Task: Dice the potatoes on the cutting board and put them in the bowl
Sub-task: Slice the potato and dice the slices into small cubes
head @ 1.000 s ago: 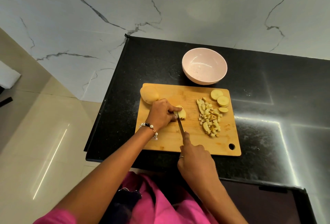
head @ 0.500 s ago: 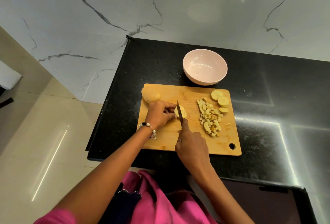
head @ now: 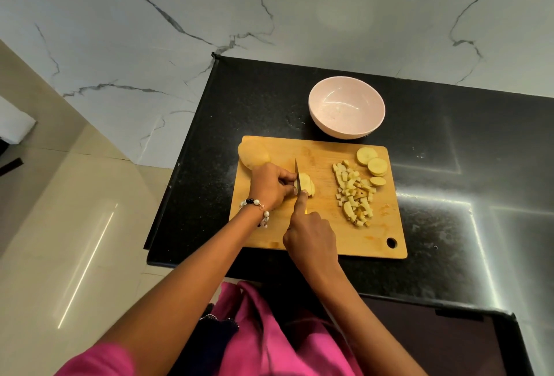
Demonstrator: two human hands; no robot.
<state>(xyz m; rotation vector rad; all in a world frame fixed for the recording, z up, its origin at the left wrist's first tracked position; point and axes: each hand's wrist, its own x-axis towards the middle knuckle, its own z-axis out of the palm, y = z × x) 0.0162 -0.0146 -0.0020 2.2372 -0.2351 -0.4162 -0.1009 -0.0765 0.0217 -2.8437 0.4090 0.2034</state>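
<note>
black counter (head: 449, 165) | marble wall (head: 180, 0) | wooden cutting board (head: 329, 225)

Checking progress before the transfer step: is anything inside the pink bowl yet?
The pink bowl shows only its bare glossy inside; no potato is in it. The diced potato lies on the cutting board. Nothing covers the bowl's inside.

The cutting board (head: 323, 225) is pale wood with a matt, faintly scored face. It lies on a bench (head: 449, 165) of black speckled stone, polished and reflective. Behind the board, the pink bowl (head: 346, 107) looks smooth and glossy. The knife (head: 297, 172) blade is bright metal.
</note>
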